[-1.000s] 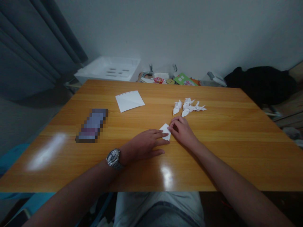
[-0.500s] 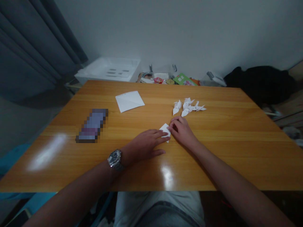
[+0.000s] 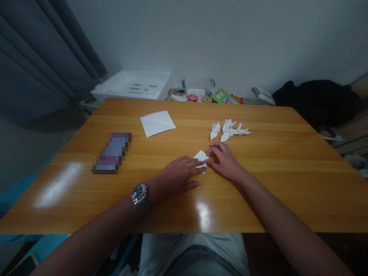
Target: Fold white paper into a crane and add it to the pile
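A small folded piece of white paper (image 3: pixel 201 155) lies on the table in front of me, one corner pointing away. Across it rests my left hand (image 3: pixel 184 174), fingers stretched out and pressing it flat, with a metal watch on that wrist. At the paper's right edge, my right hand (image 3: pixel 224 161) has its thumb and index finger curled around the corner in a pinch. The fingers cover part of the paper. Just beyond the right hand sit several white folded-paper figures (image 3: pixel 227 132) in a cluster.
On the wooden table (image 3: pixel 287 172) a white sheet with a perforated edge (image 3: pixel 158 123) lies at the back left. A blurred-out phone-like object (image 3: pixel 112 153) is on the left. Behind the table stand a white plastic tray (image 3: pixel 115 86) and a green packet (image 3: pixel 224 96).
My right hand has shifted slightly right, and its thumb now shows more plainly at the paper's edge. The left hand stays in place on the paper.
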A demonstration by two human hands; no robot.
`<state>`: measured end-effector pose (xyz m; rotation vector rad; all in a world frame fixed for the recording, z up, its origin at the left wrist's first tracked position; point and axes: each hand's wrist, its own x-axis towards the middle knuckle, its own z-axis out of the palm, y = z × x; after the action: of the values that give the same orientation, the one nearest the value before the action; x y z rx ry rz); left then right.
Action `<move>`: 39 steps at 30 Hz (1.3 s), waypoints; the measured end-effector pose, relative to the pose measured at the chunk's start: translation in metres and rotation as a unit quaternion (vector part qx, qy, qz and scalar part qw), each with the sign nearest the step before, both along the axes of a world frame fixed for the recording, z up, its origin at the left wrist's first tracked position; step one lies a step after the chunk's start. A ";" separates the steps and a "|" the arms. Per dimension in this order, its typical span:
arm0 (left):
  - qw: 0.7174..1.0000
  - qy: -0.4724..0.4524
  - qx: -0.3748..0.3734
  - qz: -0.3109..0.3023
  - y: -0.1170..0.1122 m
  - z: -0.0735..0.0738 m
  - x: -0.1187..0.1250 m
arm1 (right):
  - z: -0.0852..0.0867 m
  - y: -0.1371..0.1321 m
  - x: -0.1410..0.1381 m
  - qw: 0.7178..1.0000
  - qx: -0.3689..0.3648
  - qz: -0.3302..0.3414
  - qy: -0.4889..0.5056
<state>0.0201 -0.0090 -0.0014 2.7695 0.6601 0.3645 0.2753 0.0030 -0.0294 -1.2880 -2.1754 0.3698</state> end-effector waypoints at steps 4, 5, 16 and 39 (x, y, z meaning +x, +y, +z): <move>1.000 0.013 0.004 0.005 0.000 -0.001 0.000 | -0.003 0.001 0.000 1.000 0.001 -0.009 -0.018; 1.000 0.015 0.006 0.003 0.000 -0.001 0.000 | -0.004 0.001 -0.001 1.000 0.005 -0.012 -0.020; 0.999 0.035 0.024 0.004 -0.001 0.000 0.000 | -0.009 0.008 -0.009 0.997 0.043 -0.058 -0.010; 0.999 0.016 -0.005 -0.035 0.004 0.007 -0.009 | -0.014 0.010 -0.004 0.998 0.028 -0.053 0.008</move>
<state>0.0116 -0.0048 0.0053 2.7863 0.5679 0.3011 0.2716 0.0130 -0.0432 -1.3577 -2.0801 0.2727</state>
